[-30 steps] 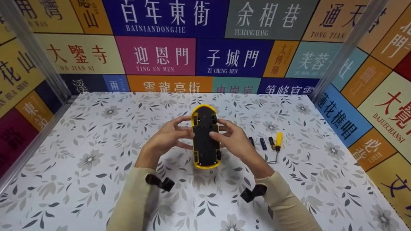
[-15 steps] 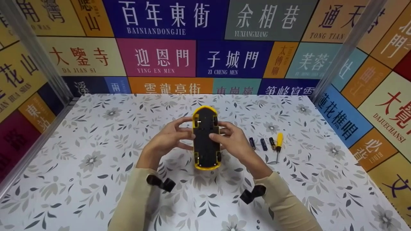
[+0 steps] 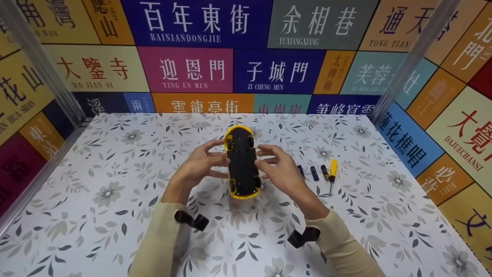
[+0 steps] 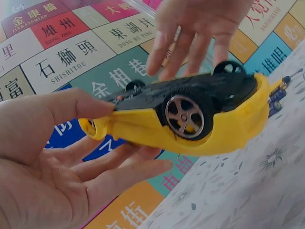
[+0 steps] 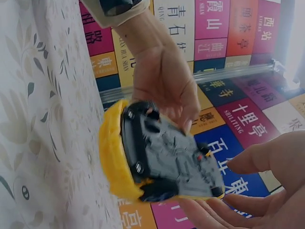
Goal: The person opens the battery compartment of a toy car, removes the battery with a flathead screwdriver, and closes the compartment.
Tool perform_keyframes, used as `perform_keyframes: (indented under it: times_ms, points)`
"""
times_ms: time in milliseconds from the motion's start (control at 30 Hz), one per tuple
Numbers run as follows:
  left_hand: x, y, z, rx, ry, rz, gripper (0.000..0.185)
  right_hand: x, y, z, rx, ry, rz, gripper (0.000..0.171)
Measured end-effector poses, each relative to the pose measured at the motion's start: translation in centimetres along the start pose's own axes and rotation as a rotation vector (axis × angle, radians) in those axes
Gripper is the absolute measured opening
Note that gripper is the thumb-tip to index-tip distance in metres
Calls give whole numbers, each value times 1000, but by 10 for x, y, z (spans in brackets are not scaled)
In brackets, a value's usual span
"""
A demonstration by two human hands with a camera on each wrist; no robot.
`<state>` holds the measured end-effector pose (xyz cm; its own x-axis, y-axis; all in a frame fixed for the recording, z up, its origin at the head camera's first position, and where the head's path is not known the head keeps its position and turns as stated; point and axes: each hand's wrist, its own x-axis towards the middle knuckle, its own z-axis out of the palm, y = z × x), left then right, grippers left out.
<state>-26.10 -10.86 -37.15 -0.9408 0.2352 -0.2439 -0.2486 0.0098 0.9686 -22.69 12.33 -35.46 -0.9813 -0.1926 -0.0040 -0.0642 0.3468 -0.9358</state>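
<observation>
A yellow toy car (image 3: 241,161) is held upside down above the table, its black underside (image 4: 190,90) facing up. My left hand (image 3: 196,167) grips it at the front end, thumb (image 4: 71,107) on the chassis and fingers (image 4: 128,169) under the yellow body. My right hand (image 3: 282,171) stays on the car's other side with its fingers (image 4: 183,47) nearly straight. In the right wrist view the fingertips (image 5: 205,212) lie beside the body (image 5: 114,162) and the thumb (image 5: 257,160) stands off it.
Three small batteries (image 3: 314,172) and a yellow-handled screwdriver (image 3: 333,170) lie on the floral table (image 3: 115,192) just right of my right hand. Printed sign walls (image 3: 192,69) close the table on three sides.
The car has shifted a little left and away and turned slightly. My right thumb has come off the black underside.
</observation>
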Motion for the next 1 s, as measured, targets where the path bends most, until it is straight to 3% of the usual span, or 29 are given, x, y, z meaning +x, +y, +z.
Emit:
perform_keyframes:
  times_ms: [267,667,1000]
  points:
    - [0,3,-1,-13,23,-18,70,-4,-2,3,-4,-41,0,63]
    - [0,-2,6,27,53,-14,66,-1,10,26,-37,12,-4,99]
    - [1,-4,8,17,9,6,66,-4,13,34,-152,84,-35,95]
